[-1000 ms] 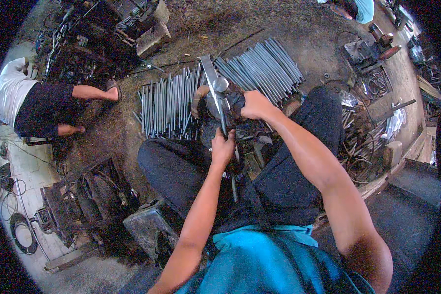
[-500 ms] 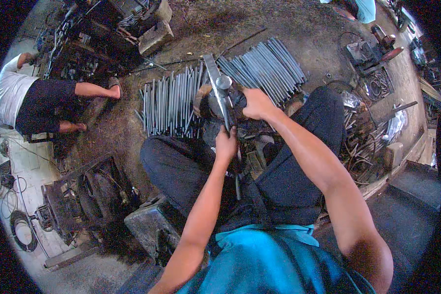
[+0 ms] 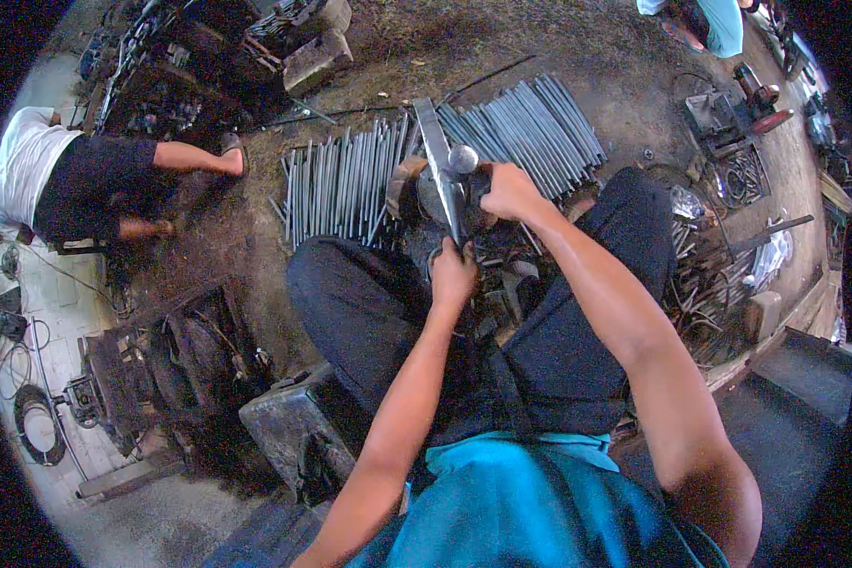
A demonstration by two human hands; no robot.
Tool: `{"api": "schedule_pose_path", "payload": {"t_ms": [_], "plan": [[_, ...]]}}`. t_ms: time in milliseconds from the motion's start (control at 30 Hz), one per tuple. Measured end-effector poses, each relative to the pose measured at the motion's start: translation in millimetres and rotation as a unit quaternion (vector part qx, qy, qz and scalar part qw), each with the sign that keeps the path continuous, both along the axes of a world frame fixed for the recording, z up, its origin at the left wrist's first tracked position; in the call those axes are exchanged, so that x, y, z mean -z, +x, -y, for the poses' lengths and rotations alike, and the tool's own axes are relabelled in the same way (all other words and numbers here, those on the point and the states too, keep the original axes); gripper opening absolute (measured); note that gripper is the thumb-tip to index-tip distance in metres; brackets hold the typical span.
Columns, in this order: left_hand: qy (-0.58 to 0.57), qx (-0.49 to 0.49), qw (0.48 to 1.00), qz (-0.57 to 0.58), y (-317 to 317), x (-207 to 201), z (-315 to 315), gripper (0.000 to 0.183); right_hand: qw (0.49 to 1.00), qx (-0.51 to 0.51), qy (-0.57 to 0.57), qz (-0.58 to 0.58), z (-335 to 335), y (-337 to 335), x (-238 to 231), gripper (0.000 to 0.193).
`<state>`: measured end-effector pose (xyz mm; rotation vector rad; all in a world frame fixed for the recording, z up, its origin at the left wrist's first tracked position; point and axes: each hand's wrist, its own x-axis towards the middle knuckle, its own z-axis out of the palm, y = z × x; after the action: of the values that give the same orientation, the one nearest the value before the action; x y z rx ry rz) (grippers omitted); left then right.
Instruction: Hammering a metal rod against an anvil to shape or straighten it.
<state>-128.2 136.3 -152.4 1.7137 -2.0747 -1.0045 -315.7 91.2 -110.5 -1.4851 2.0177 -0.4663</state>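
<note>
My left hand (image 3: 454, 275) is closed around the lower end of a long, flat metal blade (image 3: 434, 142). The blade points away from me and lies over a dark round block (image 3: 432, 197) between my knees. My right hand (image 3: 513, 192) is wrapped round the handle of a hammer, most of it hidden by the fingers. The round, shiny hammer head (image 3: 461, 159) is at the blade's right edge; whether they touch I cannot tell. Beyond the block lie two rows of grey metal rods, a left row (image 3: 343, 182) and a right row (image 3: 530, 128).
A person in a white shirt (image 3: 33, 166) bends over a dark machine at the left. A metal block (image 3: 298, 426) stands by my left knee. Loose metal pieces (image 3: 701, 275) and a tray of rings (image 3: 740, 175) lie to the right. Part of another person (image 3: 719, 24) shows top right.
The whole view has shifted slightly right. My hands, blade and hammer keep nearly the same arrangement. The dark rod end below my left hand no longer shows clearly.
</note>
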Motion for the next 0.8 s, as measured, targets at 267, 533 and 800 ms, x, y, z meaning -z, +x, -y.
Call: {"api": "schedule_pose_path", "payload": {"t_ms": [267, 533, 800], "plan": [[0.024, -0.036, 0.999, -0.001, -1.1, 6.1, -4.4, 0.037, 0.998, 0.043, 0.031, -0.022, 3.4, 6.9, -17.4, 0.036], [0.048, -0.054, 0.997, 0.013, -6.5, -19.6, -3.4, 0.036, 0.984, 0.019, -0.168, 0.048, 6.0, 20.9, -47.0, 0.037], [0.059, -0.041, 0.997, 0.031, -8.7, -13.3, -5.0, 0.041, 0.998, 0.011, -0.004, -0.066, 1.5, 5.5, -5.2, 0.032]]}}
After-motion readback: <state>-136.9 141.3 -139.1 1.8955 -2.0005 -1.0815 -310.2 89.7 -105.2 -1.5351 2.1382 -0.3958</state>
